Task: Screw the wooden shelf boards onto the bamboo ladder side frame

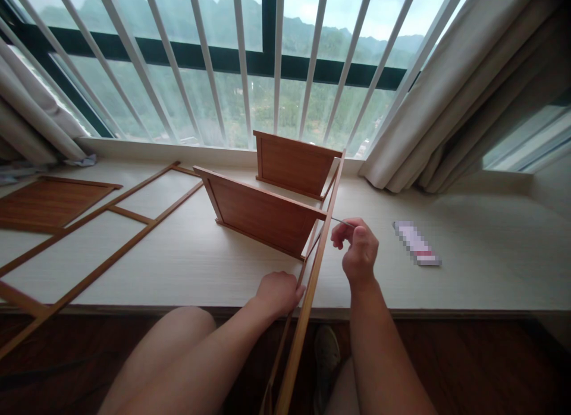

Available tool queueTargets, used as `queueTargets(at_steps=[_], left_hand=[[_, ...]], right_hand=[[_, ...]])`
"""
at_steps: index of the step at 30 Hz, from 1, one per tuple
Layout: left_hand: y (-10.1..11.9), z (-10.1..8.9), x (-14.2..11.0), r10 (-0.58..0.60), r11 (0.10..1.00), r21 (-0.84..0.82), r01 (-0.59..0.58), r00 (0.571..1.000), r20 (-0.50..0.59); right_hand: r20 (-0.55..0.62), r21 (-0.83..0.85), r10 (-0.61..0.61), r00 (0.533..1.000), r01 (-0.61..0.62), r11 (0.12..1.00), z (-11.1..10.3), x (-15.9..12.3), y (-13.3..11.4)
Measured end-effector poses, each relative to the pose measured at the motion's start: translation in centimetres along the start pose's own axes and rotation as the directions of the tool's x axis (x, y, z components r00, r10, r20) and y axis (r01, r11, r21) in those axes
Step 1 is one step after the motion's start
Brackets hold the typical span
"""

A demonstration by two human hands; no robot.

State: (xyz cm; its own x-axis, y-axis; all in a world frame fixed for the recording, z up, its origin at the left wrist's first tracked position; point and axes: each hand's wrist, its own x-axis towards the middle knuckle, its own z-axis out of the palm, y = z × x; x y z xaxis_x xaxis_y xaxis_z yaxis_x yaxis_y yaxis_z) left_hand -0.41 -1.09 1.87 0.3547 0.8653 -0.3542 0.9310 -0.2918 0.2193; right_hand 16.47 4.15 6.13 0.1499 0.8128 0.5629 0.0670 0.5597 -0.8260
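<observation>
"Your forearms [379,343] reach in closest; what stands between them?"

"The wooden frame [316,272], its two panels [263,210] extending leftward; your left hand [276,289] has its fingers curled on the lower rail; your right hand [360,248] pinches a thin metal rod [343,223], its far end at the frame beside the nearer panel."

"And around you?"

"A pale ledge [482,242] beneath; a barred window [292,100] behind; curtains [428,106] either side; a second frame [111,259] to your left; a pixelated strip [417,242] to your right."

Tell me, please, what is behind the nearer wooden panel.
Behind the nearer panel are a second wooden panel and, beyond, white window bars. It hides part of the pale surface; anything there cannot be seen.
</observation>
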Motion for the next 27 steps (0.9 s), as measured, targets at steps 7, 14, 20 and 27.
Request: queueTargets(at_steps=[7, 14, 20, 27], left_hand=[[-0.1, 0.1, 0.1, 0.003, 1.0, -0.015, -0.003, 1.0, -0.009], [0.0, 0.0, 0.0, -0.005, 1.0, -0.017, 0.005, 1.0, 0.007], [0.0, 0.0, 0.1, -0.013, 1.0, -0.011, 0.013, 1.0, 0.015], [0.0, 0.4, 0.3, -0.009, 1.0, -0.009, 0.009, 1.0, -0.001]], right_hand=[[-0.002, -0.048, 0.03, 1.0, -0.03, 0.998, -0.2, 0.1, -0.1], [-0.008, -0.082, 0.062, 0.998, -0.063, 0.995, -0.2, 0.2, -0.5], [0.087, 0.069, 0.095, 0.992, -0.101, 0.993, -0.4, 0.3, -1.2], [0.087, 0.056, 0.206, 0.975, -0.212, 0.976, -0.6, 0.5, -1.8]])
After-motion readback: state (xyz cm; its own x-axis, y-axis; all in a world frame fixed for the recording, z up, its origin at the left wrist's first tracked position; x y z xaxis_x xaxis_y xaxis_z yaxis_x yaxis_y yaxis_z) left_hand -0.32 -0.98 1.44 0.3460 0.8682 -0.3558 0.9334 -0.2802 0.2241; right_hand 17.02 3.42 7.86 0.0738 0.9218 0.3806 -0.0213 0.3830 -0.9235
